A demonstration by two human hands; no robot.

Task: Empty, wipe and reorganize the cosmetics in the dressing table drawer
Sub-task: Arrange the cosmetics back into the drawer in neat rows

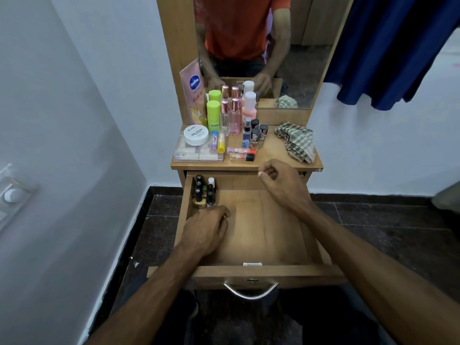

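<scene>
The wooden drawer (268, 245) is pulled out, its floor mostly bare. Several nail polish bottles (204, 192) stand upright in its back left corner. My left hand (206, 230) lies inside the drawer just in front of them, knuckles up and fingers curled under; nothing shows in it. My right hand (281, 183) hovers over the drawer's back edge in a loose fist, holding nothing. On the tabletop (273, 158) stand green tubes (213, 113), pink-capped bottles (230, 115), a white nail polish remover jar (196, 135) on a clear palette box (199, 153), small bottles (255, 135) and lip tubes (241, 154).
A checked cloth (297, 141) lies crumpled on the tabletop's right side. A mirror (261, 46) behind shows a person in an orange shirt. A pink Vaseline pack (193, 90) leans at the back left. Blue fabric (398, 46) hangs at the right. The drawer's metal handle (250, 292) faces me.
</scene>
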